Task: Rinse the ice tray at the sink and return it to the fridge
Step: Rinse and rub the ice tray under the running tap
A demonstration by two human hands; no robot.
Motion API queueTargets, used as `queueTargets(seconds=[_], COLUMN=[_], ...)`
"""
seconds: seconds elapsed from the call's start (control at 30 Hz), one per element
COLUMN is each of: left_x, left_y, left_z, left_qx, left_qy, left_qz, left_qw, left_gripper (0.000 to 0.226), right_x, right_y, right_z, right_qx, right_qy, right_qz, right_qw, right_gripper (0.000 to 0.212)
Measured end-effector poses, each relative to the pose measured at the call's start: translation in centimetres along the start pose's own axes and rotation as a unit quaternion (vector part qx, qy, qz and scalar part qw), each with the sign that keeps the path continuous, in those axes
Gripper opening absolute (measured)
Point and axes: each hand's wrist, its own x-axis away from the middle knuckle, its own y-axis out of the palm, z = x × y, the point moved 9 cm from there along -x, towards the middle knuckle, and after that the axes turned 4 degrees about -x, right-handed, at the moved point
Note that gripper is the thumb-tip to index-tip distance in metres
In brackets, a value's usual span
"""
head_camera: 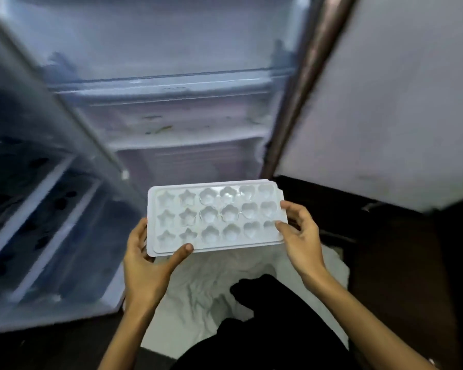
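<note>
A white ice tray (pixel 214 217) with star, flower and heart-shaped cells is held level in front of the open fridge (pixel 171 108). Its cells look empty. My left hand (pixel 147 265) grips the tray's near-left corner, thumb on the top rim. My right hand (pixel 301 236) pinches the right end, thumb over the rim by the last cell. The fridge's frosted compartment and shelves lie straight ahead, above the tray.
The fridge door (pixel 38 209) stands open at the left, its racks facing me. A pale wall (pixel 385 102) rises at the right. A white cloth (pixel 211 289) lies on the dark floor under the tray. The view is blurred.
</note>
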Motion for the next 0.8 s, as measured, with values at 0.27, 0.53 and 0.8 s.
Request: queueTargets(seconds=[0.27, 0.53, 0.8], left_x=[2.5, 11.4, 25.8], left_y=[18.2, 35.3, 51.9], left_z=[4.8, 9.5, 15.5], left_qx=[-0.053, -0.081, -0.098], left_qy=[0.051, 0.100, 0.136], left_qz=[-0.296, -0.490, -0.625], left_qw=[0.952, 0.862, 0.762], left_gripper=[0.092, 0.082, 0.077], right_x=[8.3, 16.5, 24.1], right_y=[-18.3, -31.8, -46.6], right_z=[2.8, 4.4, 3.7], right_qx=[-0.058, -0.145, -0.120], right_qy=[0.045, 0.061, 0.016], right_qz=[0.301, 0.493, 0.630], right_qw=[0.951, 0.856, 0.767], right_gripper=[0.030, 0.031, 0.035])
